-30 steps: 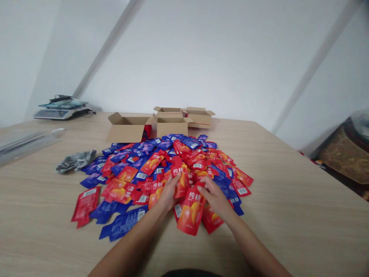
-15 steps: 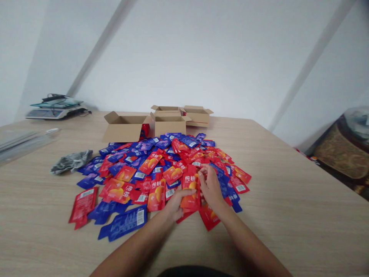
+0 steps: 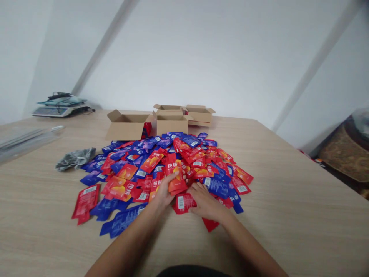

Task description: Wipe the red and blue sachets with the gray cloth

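Observation:
My left hand is closed around a small stack of red pouches, the front one printed with orange fruit and white characters. Just to its right, my right hand grips the edge of another red pouch, which lies barcode up near the table's front; its fingertips are partly hidden. Around both hands spreads a heap of mixed red and blue pouches. Close to my left forearm lies a blue pouch, and a red pouch rests farther left.
Behind the heap stand open cardboard boxes, including a wide box and a smaller box. A grey cloth lies left of the heap. Farther back are a scale and clear plastic wrapping. A patterned chair stands beyond the table's right edge.
My left hand has moved left with its red pouches. My right hand has left that stack and dropped to the red pouch beside it. The view has shifted slightly.

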A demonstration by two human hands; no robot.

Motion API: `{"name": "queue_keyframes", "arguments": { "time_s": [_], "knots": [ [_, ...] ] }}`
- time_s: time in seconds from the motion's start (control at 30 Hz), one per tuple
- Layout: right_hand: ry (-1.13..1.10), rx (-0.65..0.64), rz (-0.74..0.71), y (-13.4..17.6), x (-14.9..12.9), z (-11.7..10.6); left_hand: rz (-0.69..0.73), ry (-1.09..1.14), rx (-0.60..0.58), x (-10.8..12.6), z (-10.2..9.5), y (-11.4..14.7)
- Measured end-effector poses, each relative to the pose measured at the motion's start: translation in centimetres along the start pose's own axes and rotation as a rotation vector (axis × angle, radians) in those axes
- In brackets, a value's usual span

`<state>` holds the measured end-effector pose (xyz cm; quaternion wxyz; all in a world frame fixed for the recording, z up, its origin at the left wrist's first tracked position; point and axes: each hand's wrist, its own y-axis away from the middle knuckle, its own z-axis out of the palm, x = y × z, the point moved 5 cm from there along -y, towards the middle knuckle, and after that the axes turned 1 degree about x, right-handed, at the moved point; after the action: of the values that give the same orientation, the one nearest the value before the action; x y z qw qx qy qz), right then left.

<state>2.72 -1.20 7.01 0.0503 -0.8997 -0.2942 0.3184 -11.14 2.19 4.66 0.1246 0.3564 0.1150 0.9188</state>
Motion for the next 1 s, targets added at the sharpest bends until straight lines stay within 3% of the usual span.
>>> {"name": "queue_keyframes", "arguments": {
  "time_s": [0.1,0.2,0.27,0.37,0.43,0.57,0.67,0.77,0.9,1.0],
  "knots": [
    [-0.063,-0.143,-0.094,-0.2,0.0,-0.9,0.018,0.056,-0.06,0.3,0.5,0.1],
    [-0.25,-0.157,-0.07,-0.3,0.3,-3.5,-0.009,0.041,-0.105,-0.1,0.9,0.0],
    [-0.388,-0.087,-0.094,-0.3,0.2,-5.4,-0.062,0.022,-0.105,-0.9,1.0,0.1],
    [-0.441,0.138,-0.193,-0.3,-0.3,-7.5,-0.148,0.077,-0.125,-2.6,1.6,0.6],
    [-0.32,0.203,-0.223,-0.3,-0.6,-7.2,-0.189,0.138,-0.146,-3.4,2.0,1.1],
    [-0.019,0.154,-0.191,-0.4,-0.4,-4.5,-0.225,0.174,-0.133,-4.1,2.0,1.6],
    [0.056,0.181,-0.152,-0.4,0.1,-3.5,-0.242,0.151,-0.143,-4.1,1.6,1.6],
    [0.07,0.198,-0.136,-0.4,0.3,-3.9,-0.236,0.053,-0.101,-4.2,1.0,1.5],
    [0.023,0.242,-0.055,0.4,0.6,-6.0,-0.236,-0.019,-0.065,-4.2,0.8,1.4],
    [0.022,0.045,0.027,2.0,1.5,-6.2,-0.22,-0.033,-0.016,-3.9,0.7,1.1]
  ]
}}
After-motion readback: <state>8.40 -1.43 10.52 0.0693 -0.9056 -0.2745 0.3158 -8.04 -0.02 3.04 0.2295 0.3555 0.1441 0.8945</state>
